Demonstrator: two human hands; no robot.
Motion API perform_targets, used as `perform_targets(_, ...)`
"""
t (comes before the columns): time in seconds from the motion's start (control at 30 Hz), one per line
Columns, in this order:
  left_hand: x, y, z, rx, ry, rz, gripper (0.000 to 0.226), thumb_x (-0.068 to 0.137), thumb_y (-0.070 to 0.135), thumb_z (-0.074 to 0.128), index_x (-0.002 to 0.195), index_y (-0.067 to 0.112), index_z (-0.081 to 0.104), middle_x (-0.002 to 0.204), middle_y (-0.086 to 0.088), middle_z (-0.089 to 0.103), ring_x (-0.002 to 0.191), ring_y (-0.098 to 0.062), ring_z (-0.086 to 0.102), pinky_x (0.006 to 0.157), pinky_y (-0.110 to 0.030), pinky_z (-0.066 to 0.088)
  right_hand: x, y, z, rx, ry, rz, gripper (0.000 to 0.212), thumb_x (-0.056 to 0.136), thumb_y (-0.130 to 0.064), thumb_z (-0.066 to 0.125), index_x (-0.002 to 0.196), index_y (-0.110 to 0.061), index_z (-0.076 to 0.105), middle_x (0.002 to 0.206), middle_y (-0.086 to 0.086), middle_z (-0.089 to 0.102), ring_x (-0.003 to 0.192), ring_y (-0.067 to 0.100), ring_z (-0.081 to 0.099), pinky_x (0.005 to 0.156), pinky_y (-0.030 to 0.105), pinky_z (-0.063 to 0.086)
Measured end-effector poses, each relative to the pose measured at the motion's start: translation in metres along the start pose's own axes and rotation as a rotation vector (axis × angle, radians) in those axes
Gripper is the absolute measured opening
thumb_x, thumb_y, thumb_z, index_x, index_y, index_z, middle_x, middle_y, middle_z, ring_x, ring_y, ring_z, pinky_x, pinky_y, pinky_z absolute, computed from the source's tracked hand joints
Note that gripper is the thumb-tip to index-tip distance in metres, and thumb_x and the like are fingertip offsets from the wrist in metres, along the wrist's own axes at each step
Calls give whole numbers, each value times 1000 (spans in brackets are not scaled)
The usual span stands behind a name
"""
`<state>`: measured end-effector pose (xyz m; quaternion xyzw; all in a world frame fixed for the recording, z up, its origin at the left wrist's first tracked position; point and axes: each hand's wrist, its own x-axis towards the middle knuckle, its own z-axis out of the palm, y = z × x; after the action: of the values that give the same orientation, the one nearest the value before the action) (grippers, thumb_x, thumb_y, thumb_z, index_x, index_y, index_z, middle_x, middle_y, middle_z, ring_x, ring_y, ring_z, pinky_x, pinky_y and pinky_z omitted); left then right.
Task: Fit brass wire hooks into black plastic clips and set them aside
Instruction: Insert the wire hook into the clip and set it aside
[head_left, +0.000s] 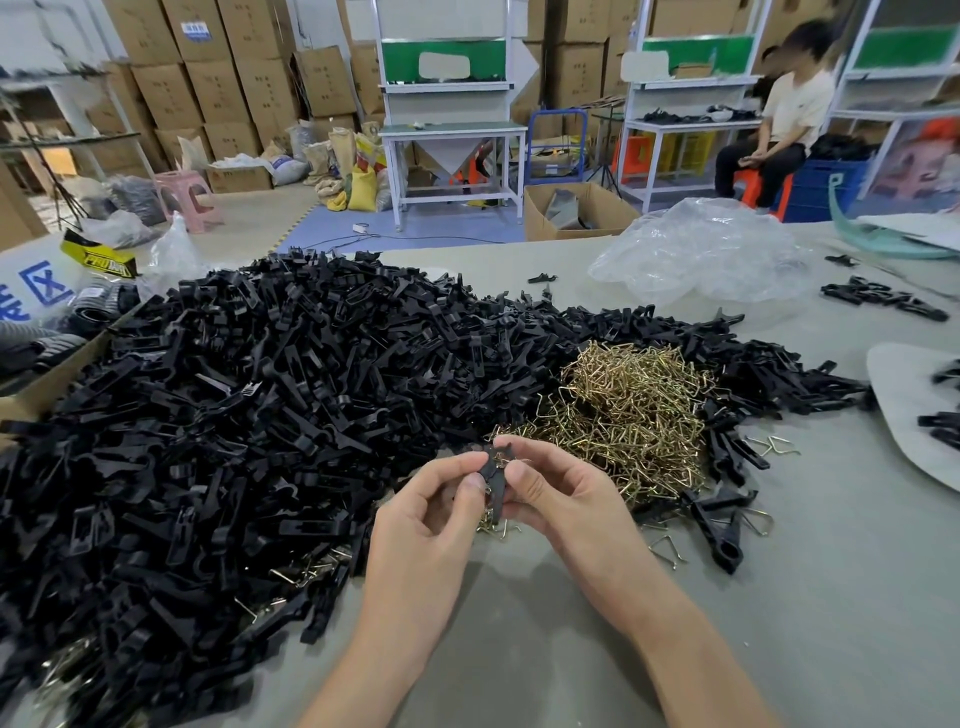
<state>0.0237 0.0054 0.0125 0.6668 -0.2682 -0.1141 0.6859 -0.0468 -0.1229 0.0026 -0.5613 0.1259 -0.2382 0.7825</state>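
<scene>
Both my hands meet over the grey table (779, 597), just in front of the piles. My left hand (431, 514) and my right hand (556, 493) pinch one black plastic clip (493, 475) between fingertips and thumbs. A bit of brass wire hook (503, 458) shows against the clip's upper end; how far it sits in the clip is hidden by my fingers. A huge heap of black clips (249, 415) fills the left half of the table. A mound of brass wire hooks (628, 410) lies right behind my right hand.
A few clips (722, 525) and loose hooks (670, 551) lie right of my right hand. Crumpled clear plastic (701, 254) sits at the back right, a short row of clips (883, 299) beyond it. A seated person (779, 119) is at a far workbench. Cardboard box edge (52, 384) at left.
</scene>
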Motion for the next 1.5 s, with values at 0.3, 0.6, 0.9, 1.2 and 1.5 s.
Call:
perform_targets(0.3,-3,-9,4,262,-54,213,41,87,17,75,111,46,60,109,20,59,97,-4,64,78,-10,46,2,4,-1,109,-45,-20,31,82,-33,76,108,-16,70,109,16,70,105,37,71,89,41,58)
perform_targets(0.6,-1,-22,-5,525,-44,265,47,94,56,50,137,38,47,119,25,55,114,2,52,89,-8,40,-1,-10,-12,298,167,-12,32,81,-19,69,109,-5,66,99,13,73,88,20,71,78,29,61)
perform_targets(0.9,5,-34,4,1190,-138,288,38,93,53,58,121,29,66,115,7,61,111,-20,57,97,-39,41,-24,-21,-44,568,282,76,33,88,-13,61,117,2,69,98,18,70,85,24,72,75,32,64)
perform_targets(1.2,6,-39,7,1026,-54,346,16,91,36,67,104,27,65,103,13,61,101,-16,58,89,-30,36,-19,-20,-32,544,200,131,35,85,-13,62,116,3,66,94,19,72,81,24,72,77,35,63)
perform_targets(1.5,7,-32,6,716,14,382,10,88,40,62,91,34,69,103,23,52,98,-4,46,84,-13,35,-8,-15,-32,544,208,161,34,83,-14,62,114,0,68,92,17,75,78,23,75,70,34,64)
